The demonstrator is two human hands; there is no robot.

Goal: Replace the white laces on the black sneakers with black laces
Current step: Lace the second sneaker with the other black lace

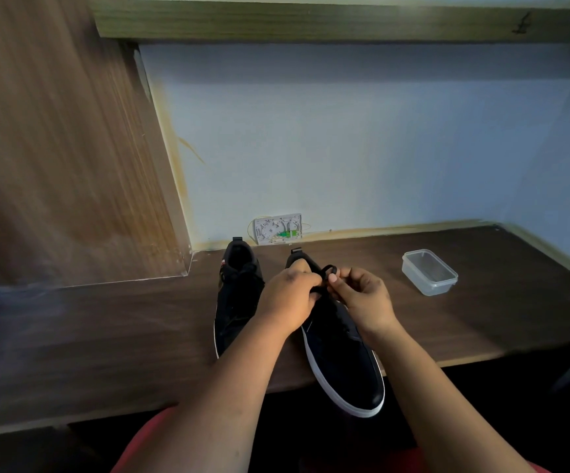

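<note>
Two black sneakers with white soles lie on the dark wooden desk [106, 329], heels toward the wall. The left sneaker [236, 302] carries a black lace. The right sneaker [341, 356] has its toe hanging over the desk's front edge. Over its tongue my left hand [290, 295] and my right hand [362, 298] both pinch a black lace [328, 269], which forms a small loop between my fingertips. No white lace is in view.
A clear plastic container [428, 272] stands without a lid on the desk to the right of the sneakers. A white wall box [278, 229] with a green connector sits at the desk's back edge. A wooden panel [55, 148] rises on the left.
</note>
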